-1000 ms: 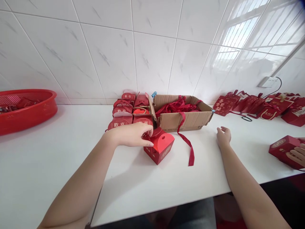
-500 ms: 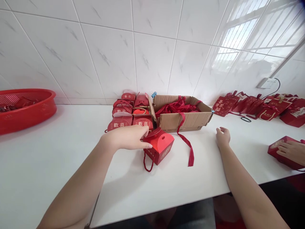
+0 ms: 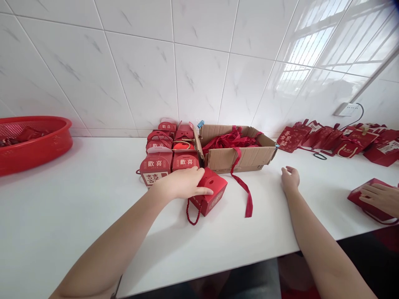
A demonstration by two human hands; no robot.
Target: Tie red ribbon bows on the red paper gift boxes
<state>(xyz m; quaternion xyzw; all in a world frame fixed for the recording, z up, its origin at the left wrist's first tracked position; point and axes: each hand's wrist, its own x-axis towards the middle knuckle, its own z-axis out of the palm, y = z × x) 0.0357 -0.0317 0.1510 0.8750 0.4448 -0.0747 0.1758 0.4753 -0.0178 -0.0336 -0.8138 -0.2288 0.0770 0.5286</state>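
A small red gift box (image 3: 218, 189) with a twisted red cord handle (image 3: 193, 220) stands on the white table in front of a cardboard carton. Reaching over its left side, my left hand (image 3: 183, 182) has the thumb across the top flap and the fingers behind it, closed on the box. My right hand (image 3: 290, 178) rests on the table right of the carton, fingers loosely bent and holding nothing. Between the box and my right hand, a dark red ribbon (image 3: 243, 187) hangs over the carton's front wall onto the table.
The carton (image 3: 243, 160) holds a heap of red ribbons. Several red gift boxes (image 3: 156, 164) stand in rows to its left. A red plastic basket (image 3: 37, 153) sits at far left. Red bags (image 3: 327, 137) line the wall at right, where another person's hand (image 3: 380, 197) touches a red box.
My left hand has shifted right, further over the gift box, its thumb now lying across the flap. The other person's hand and red box have moved slightly. My right hand stays put.
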